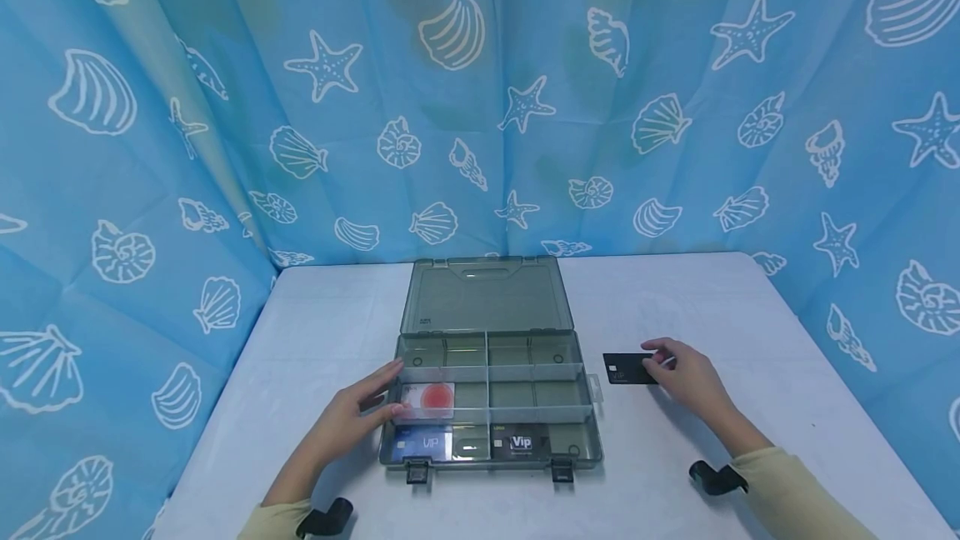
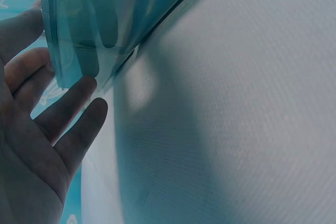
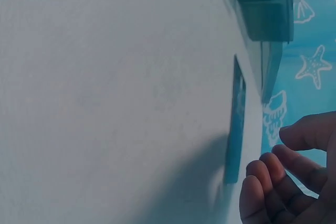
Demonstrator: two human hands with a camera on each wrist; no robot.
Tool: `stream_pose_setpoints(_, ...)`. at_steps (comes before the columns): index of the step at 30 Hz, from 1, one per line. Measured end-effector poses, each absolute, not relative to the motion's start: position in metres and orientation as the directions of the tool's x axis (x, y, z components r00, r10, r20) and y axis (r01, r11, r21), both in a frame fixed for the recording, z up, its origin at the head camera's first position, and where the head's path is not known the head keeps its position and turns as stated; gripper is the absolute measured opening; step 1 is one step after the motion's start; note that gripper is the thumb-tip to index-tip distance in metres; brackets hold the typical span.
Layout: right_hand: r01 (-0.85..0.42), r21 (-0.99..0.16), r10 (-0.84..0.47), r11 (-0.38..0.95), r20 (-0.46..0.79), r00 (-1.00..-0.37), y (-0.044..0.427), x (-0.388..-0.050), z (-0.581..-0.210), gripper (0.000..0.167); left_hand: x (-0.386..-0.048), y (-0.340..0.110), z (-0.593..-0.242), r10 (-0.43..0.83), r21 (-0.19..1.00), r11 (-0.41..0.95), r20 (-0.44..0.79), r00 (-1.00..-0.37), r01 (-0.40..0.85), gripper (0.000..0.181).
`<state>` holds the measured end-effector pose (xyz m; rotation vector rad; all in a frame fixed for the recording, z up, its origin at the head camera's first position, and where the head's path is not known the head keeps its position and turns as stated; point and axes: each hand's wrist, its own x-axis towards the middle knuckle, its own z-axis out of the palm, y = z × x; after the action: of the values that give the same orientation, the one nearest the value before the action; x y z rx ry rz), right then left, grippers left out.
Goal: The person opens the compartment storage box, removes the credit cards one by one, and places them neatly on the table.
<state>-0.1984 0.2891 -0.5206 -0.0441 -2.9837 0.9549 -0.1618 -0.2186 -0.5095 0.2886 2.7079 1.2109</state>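
Against the organizer box [image 1: 487, 465], my left hand [image 1: 341, 423] rests relaxed; right hand [image 1: 693, 383], seemingly loose over the black VIP card [image 1: 627, 368], should pinch edges.

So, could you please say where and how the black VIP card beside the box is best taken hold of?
Probably the right end of the black VIP card, from above and the right, pinching its long edges: it lies flat on the table, so its underside looks hard to reach, and that end, away from the box, is nearest the right hand.
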Motion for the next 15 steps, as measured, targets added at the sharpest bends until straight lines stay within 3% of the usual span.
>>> stream_pose_setpoints(15, -0.044, -0.635, -0.090, 0.771, -0.041, -0.995, 0.262, -0.181, -0.491, 0.033, -0.162, -0.219, -0.510, 0.242, 0.754, 0.648, -0.076, -0.967, 0.103, 0.073)
